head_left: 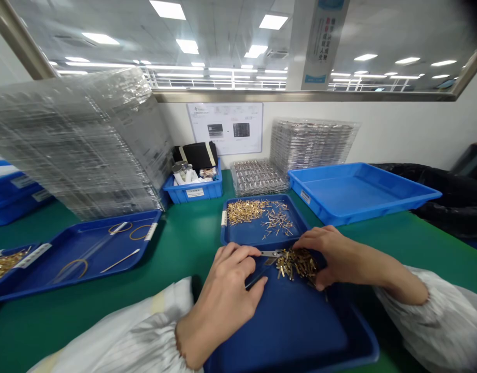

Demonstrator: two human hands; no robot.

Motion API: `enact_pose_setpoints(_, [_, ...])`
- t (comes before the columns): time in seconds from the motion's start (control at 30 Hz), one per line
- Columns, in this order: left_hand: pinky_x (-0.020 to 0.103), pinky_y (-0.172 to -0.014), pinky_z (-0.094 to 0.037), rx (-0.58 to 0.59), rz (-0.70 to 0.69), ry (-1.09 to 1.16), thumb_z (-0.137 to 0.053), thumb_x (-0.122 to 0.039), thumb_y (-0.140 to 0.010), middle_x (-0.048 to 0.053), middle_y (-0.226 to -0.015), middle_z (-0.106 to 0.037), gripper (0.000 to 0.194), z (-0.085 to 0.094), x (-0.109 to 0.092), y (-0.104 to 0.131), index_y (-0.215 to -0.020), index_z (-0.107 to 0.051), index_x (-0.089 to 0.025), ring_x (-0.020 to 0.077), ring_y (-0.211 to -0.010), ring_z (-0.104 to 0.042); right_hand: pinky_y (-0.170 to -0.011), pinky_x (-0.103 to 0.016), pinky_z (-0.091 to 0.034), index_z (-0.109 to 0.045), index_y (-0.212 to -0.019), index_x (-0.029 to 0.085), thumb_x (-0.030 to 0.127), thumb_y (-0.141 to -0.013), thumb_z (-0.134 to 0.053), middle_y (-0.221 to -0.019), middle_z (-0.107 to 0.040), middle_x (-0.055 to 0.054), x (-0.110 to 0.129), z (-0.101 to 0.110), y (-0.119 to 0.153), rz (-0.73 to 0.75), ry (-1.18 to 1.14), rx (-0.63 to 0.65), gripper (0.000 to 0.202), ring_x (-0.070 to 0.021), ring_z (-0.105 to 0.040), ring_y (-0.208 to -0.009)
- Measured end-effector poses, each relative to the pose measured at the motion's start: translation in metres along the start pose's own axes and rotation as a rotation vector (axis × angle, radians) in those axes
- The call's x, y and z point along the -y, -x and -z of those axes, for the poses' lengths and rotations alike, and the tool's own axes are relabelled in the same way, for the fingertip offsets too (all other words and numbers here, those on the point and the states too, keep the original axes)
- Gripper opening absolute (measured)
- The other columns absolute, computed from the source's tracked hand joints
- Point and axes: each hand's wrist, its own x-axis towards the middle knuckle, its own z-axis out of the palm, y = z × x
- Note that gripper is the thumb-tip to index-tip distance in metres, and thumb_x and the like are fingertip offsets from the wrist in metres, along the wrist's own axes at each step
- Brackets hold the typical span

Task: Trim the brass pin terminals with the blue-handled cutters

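A blue tray (285,321) lies in front of me, with a heap of small brass-coloured metal pins (300,263) near its far edge. My left hand (230,290) is closed over the tray on what look like metal tweezers (270,254), partly hidden by the fingers; their silver end reaches the left side of the heap. From the right, my right hand (331,256) curls round the heap, fingers behind and thumb in front, with pins between them. Just beyond, a smaller blue tray (242,235) bears golden pins on its left and scattered silvery ones on its right.
At left, a blue tray (117,259) holds rubber bands and a cotton swab. Wrapped stacks of clear plastic trays (83,140) tower behind it. A small blue bin (193,194) and a large light-blue tray (358,191) stand at the back, before the wall and window.
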Motion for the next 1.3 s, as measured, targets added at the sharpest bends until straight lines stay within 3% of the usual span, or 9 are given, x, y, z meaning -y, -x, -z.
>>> enact_pose_setpoints(0.13, [0.046, -0.08, -0.042, 0.005, 0.001, -0.009, -0.059, -0.017, -0.072, 0.004, -0.097, -0.062, 0.018, -0.002, 0.002, -0.001, -0.058, -0.048, -0.016, 0.022, -0.087, -0.053, -0.085, -0.035, -0.033, -0.061, -0.104, 0.024, 0.016, -0.063, -0.072, -0.095, -0.061, -0.003, 0.008, -0.008, -0.004, 0.015, 0.021, 0.042, 0.043, -0.0214, -0.054, -0.091])
enact_pose_setpoints(0.33, [0.045, -0.076, -0.044, -0.022, -0.01, -0.029, -0.06, -0.017, -0.071, 0.005, -0.096, -0.063, 0.017, -0.001, 0.002, -0.001, -0.058, -0.048, -0.017, 0.0218, -0.084, -0.054, -0.074, -0.028, -0.037, -0.065, -0.084, 0.019, 0.014, -0.078, -0.057, -0.077, -0.063, -0.002, 0.011, -0.025, -0.018, 0.063, -0.003, -0.088, 0.011, -0.0151, -0.057, -0.075])
enact_pose_setpoints(0.53, [0.045, -0.076, -0.045, -0.023, 0.002, -0.032, -0.06, -0.016, -0.07, 0.005, -0.095, -0.063, 0.018, 0.0, 0.001, -0.001, -0.057, -0.047, -0.017, 0.022, -0.083, -0.055, -0.065, -0.023, -0.041, -0.063, -0.08, 0.016, 0.007, -0.079, -0.05, -0.076, -0.061, -0.003, 0.017, -0.026, -0.021, 0.13, -0.124, -0.161, 0.016, -0.0126, -0.056, -0.068])
enact_pose_setpoints(0.7, [0.046, -0.079, -0.043, 0.016, 0.019, -0.005, -0.06, -0.016, -0.071, 0.004, -0.097, -0.062, 0.019, -0.001, 0.0, -0.001, -0.057, -0.047, -0.017, 0.0223, -0.086, -0.054, -0.067, -0.023, -0.043, -0.058, -0.078, 0.015, 0.005, -0.075, -0.049, -0.08, -0.06, -0.003, 0.025, -0.023, -0.018, 0.094, -0.242, -0.21, 0.014, -0.0129, -0.056, -0.071])
enact_pose_setpoints(0.83, [0.046, -0.081, -0.042, 0.037, 0.019, 0.01, -0.06, -0.017, -0.071, 0.004, -0.099, -0.062, 0.019, -0.001, 0.001, 0.0, -0.057, -0.048, -0.016, 0.0221, -0.087, -0.053, -0.065, -0.023, -0.044, -0.058, -0.081, 0.015, 0.007, -0.074, -0.049, -0.079, -0.062, -0.002, 0.029, -0.023, -0.016, 0.022, -0.331, -0.227, 0.014, -0.0135, -0.056, -0.071])
enact_pose_setpoints(1.03, [0.047, -0.081, -0.042, 0.037, 0.014, 0.02, -0.06, -0.017, -0.071, 0.004, -0.098, -0.062, 0.019, 0.0, -0.001, 0.0, -0.057, -0.048, -0.016, 0.0222, -0.087, -0.054, -0.05, -0.02, -0.038, -0.055, -0.077, 0.016, 0.016, -0.081, -0.048, -0.062, -0.057, 0.001, 0.029, -0.023, -0.016, -0.013, -0.372, -0.243, 0.008, -0.0103, -0.05, -0.054])
enact_pose_setpoints(1.3, [0.043, -0.079, -0.042, 0.053, 0.021, 0.067, -0.061, -0.018, -0.071, 0.003, -0.098, -0.062, 0.02, 0.0, -0.001, 0.0, -0.057, -0.047, -0.016, 0.0206, -0.087, -0.054, -0.067, -0.021, -0.041, -0.061, -0.084, 0.016, 0.003, -0.084, -0.042, -0.082, -0.056, -0.003, 0.027, -0.027, -0.018, 0.17, -0.289, -0.242, 0.023, -0.011, -0.053, -0.074])
